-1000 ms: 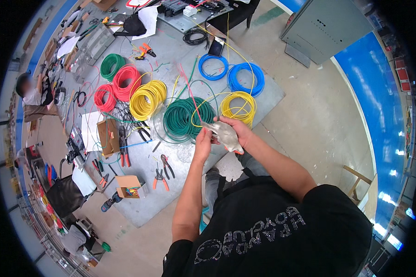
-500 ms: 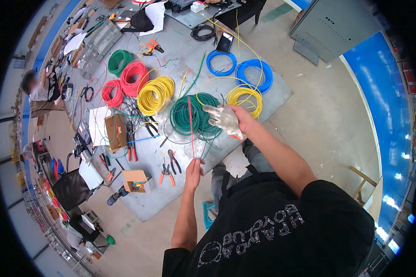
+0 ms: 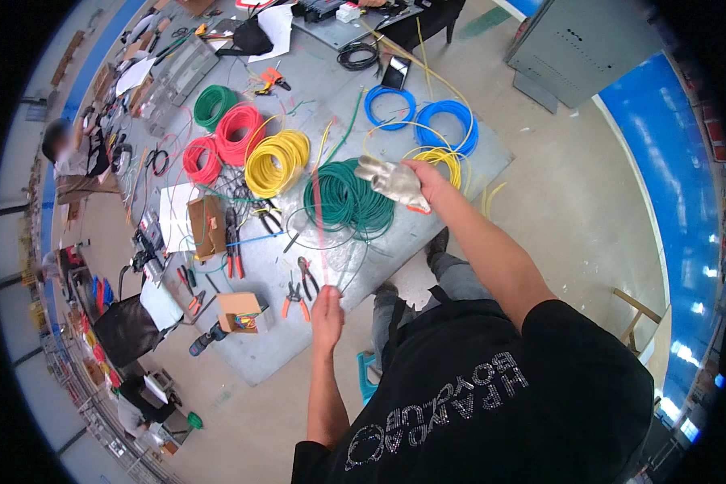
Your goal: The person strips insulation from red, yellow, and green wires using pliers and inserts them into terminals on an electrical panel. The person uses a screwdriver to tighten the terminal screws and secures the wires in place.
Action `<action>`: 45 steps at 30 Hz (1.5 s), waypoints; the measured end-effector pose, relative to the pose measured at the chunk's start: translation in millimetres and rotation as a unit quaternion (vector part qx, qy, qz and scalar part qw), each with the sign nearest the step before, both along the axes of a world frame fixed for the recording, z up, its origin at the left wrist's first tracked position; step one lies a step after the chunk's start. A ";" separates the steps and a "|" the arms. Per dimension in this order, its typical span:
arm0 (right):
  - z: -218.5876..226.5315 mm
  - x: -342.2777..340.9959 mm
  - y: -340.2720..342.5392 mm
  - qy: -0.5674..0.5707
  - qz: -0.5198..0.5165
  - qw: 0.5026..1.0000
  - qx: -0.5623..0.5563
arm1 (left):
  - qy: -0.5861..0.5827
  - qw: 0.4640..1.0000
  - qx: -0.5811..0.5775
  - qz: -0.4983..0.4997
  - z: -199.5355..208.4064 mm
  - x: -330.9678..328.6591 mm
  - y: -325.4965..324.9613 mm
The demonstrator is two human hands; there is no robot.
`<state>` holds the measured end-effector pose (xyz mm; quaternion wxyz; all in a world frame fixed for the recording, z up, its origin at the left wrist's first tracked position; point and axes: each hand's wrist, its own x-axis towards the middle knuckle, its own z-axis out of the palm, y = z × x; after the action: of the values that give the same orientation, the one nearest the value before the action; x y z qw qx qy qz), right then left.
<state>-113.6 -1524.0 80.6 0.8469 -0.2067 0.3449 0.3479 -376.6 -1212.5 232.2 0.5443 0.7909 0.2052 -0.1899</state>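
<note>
My left hand (image 3: 327, 315) is closed around the lower end of a long, thin red strip (image 3: 318, 210), which points away over the table and is smeared by motion. My right hand (image 3: 426, 179) grips a pale grey work glove (image 3: 395, 182) with an orange cuff edge; fingertips are partly hidden behind it. Under the glove lies a large coil of dark green wire (image 3: 343, 198). A yellow wire coil (image 3: 442, 165) sits just beyond my right hand. Nearest to my left hand are orange-handled pliers (image 3: 295, 300) and cutters (image 3: 307, 278).
Blue coils (image 3: 446, 121), red coils (image 3: 238, 133) and another yellow coil (image 3: 276, 164) lie farther back on the grey table (image 3: 266, 355). An open cardboard box (image 3: 240, 305) and a drill (image 3: 207, 339) stand near the left corner. A phone (image 3: 395, 73) lies beside the blue coils. Another person (image 3: 77, 157) is at far left.
My left hand has moved slightly nearer and left, and the red strip has swung left. The glove in my right hand has shifted slightly away. A yellow wire now hangs past the table's right edge.
</note>
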 end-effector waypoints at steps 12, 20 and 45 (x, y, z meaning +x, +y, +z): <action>-46.8 3.1 2.0 0.016 0.045 0.988 -0.145 | -0.201 0.943 -0.011 0.266 86.3 -58.4 151.2; 34.8 -36.6 35.4 -0.113 0.215 0.951 -0.191 | -0.245 0.953 0.016 0.179 145.4 -27.3 199.6; 281.5 -226.4 115.8 -0.317 0.153 0.921 0.164 | -0.338 0.936 0.065 0.079 115.9 96.3 189.7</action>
<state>-340.0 -1408.2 362.1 0.8704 -0.2144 -0.0394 0.4414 -280.3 -1022.8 348.1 0.5423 0.8232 0.0834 0.1459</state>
